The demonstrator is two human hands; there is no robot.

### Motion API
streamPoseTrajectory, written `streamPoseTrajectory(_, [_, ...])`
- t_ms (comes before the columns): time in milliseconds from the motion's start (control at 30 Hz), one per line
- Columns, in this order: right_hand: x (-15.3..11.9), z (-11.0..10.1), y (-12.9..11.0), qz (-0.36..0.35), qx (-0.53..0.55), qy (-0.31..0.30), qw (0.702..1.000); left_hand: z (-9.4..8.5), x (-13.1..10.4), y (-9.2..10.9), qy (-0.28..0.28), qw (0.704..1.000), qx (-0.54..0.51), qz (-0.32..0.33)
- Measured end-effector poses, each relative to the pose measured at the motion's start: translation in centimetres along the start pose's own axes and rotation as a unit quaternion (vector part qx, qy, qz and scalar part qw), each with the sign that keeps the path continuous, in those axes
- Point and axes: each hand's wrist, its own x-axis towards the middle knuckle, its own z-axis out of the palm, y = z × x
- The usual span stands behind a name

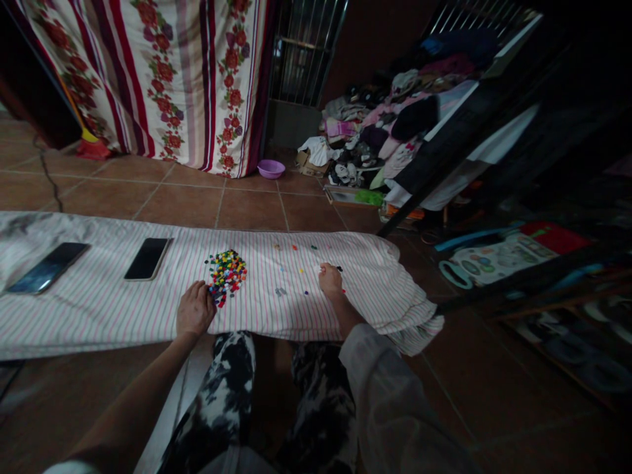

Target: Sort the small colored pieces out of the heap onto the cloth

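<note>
A heap of small multicoloured pieces (228,271), too small to name by kind, lies on a striped cloth (266,316). My left hand (195,309) rests palm down at the heap's lower left edge, its fingers loosely spread and touching the nearest pieces. To the right, my right hand (330,279) is closed in a pinch just above the cloth; anything between its fingertips is too small to make out. A black piece (339,268) sits beside that hand. Between the hands lie spaced-out single pieces and small groups, among them grey pieces (281,291) and a yellow piece (301,270).
Two phones, a nearer black phone (147,259) and a larger phone (48,268), lie left of the heap. Beyond are a floral curtain (190,85), a purple basin (271,169) and a pile of clothes (390,125). A dark metal post (419,191) slants up at the right.
</note>
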Motion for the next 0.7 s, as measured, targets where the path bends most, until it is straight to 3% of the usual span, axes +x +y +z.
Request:
streamPoseTrajectory(200, [0.2,-0.3,-0.1,0.009,-0.011,-0.02,1.0,0.1,0.0,-0.1,0.006,1.0,0.014,0.01])
streamPoseTrajectory(400, [0.4,-0.6,-0.7,-0.033,-0.027,-0.056,0.998,0.1,0.0,-0.1,0.006,1.0,0.016,0.013])
streamPoseTrajectory(700, [0.5,-0.9,-1.1,-0.037,-0.06,-0.051,0.996,0.1,-0.1,0.0,0.005,1.0,0.001,0.005])
